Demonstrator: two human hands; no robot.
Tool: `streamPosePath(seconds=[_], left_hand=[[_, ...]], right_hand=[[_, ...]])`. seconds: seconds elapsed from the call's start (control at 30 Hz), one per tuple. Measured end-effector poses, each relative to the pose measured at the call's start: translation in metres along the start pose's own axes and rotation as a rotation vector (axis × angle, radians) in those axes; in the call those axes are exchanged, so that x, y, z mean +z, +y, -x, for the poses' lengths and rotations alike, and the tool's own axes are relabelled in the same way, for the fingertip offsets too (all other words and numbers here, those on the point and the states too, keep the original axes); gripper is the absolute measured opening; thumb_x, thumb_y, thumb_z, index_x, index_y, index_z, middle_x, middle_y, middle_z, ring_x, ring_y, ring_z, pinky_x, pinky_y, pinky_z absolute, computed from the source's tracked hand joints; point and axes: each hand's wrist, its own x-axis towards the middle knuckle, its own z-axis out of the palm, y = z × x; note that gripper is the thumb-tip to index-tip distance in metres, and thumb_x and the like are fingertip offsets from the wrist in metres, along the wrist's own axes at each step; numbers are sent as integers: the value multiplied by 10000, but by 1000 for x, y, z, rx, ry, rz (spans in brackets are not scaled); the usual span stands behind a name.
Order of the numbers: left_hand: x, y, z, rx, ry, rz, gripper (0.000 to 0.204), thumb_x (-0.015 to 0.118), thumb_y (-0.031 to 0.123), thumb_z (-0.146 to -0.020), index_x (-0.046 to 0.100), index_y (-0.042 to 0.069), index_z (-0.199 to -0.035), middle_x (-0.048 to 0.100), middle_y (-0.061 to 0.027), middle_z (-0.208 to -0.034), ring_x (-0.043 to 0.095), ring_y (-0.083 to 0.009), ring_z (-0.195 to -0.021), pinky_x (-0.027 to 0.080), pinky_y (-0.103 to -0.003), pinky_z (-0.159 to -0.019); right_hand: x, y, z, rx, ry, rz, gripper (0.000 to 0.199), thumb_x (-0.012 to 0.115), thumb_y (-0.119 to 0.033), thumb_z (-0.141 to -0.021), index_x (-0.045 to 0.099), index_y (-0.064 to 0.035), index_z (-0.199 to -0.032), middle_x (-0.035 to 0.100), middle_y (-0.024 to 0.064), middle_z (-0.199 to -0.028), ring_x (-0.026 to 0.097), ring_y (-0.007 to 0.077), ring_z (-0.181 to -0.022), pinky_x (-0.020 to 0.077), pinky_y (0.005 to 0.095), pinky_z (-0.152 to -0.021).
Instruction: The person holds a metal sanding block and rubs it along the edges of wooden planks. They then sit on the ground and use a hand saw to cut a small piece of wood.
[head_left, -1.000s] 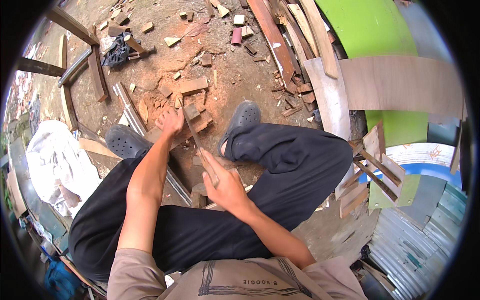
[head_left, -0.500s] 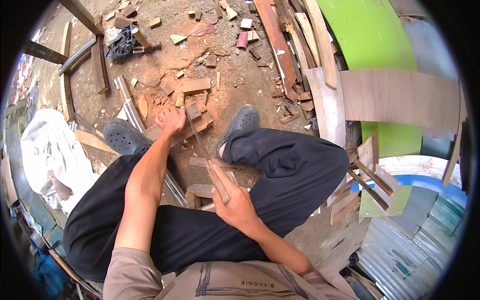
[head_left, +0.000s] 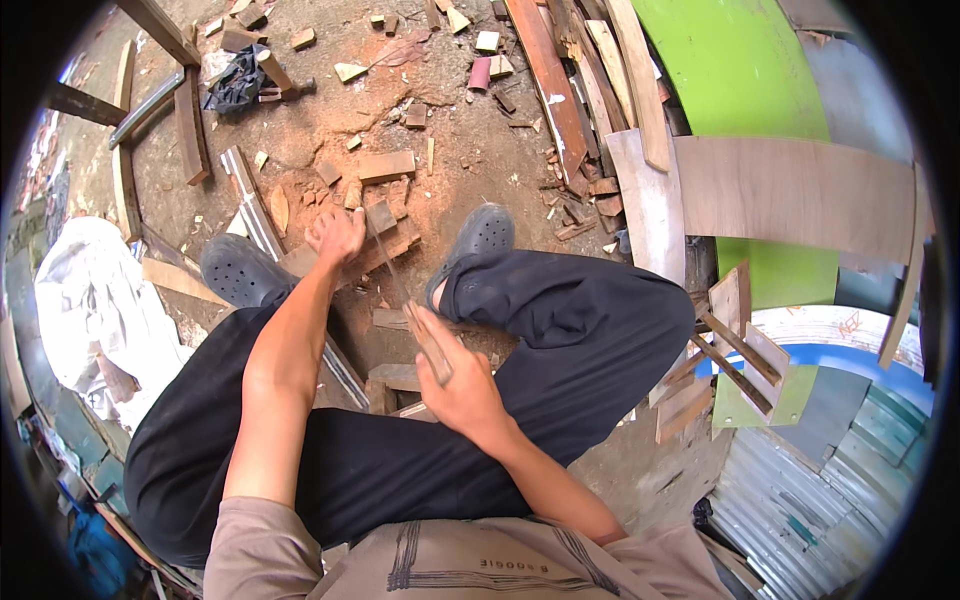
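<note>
My right hand (head_left: 465,395) is wrapped round the wooden handle of a hand saw (head_left: 432,347). Its thin blade, seen nearly edge-on, runs away from me to a wooden strip (head_left: 387,247) lying low between my feet. My left hand (head_left: 338,238) has its fingers closed over the left part of this strip, pressing it down. A small wood block (head_left: 381,216) rests just beyond, right of the blade. The blade's far end and its teeth are too hard to make out.
Reddish sawdust and a larger wood block (head_left: 386,167) lie past my hands. My grey clogs (head_left: 487,230) flank the work. Long boards (head_left: 548,90) and a green panel (head_left: 735,70) are at the right; white cloth (head_left: 95,310) is at the left. A black plastic bag (head_left: 237,82) lies farther off.
My right hand and the saw have moved a little away from me, along the blade's line. My left hand stays on the wooden strip.
</note>
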Motion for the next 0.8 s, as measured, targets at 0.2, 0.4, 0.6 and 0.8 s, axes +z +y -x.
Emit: streamPosePath(seconds=[0.2,0.4,0.6,0.8], left_hand=[[2,1,-2,32,-41,-22,745,318,576,-972,422,17,-1454,344,-231,-1536,245,-372,-1456,87,-597,-1165],[0,-5,1,70,-51,28,713,324,541,-983,452,-4,-1424,331,-231,-1539,200,-371,-1468,64,-603,-1154],[-11,3,5,86,-100,34,690,328,523,-989,478,-8,-1404,305,-229,-1551,170,-372,-1471,51,-595,-1163],[-18,3,6,37,-217,43,709,318,556,-991,385,54,-1488,236,-207,-1590,88,-373,-1507,31,-608,-1181]], right_hand=[[27,14,-74,320,-170,-33,562,585,-87,-856,488,-43,-1407,652,315,-897,644,471,-859,512,490,-765],[-4,-10,-5,156,-82,-49,505,591,-23,-874,517,10,-1372,632,246,-1260,584,369,-1229,460,345,-1011],[35,15,-76,256,-121,-71,493,598,-73,-884,526,20,-1363,622,238,-1286,588,370,-1224,461,364,-1012],[5,-2,3,12,-179,60,633,567,4,-850,434,-48,-1466,543,253,-1389,574,355,-1247,415,372,-1071]])
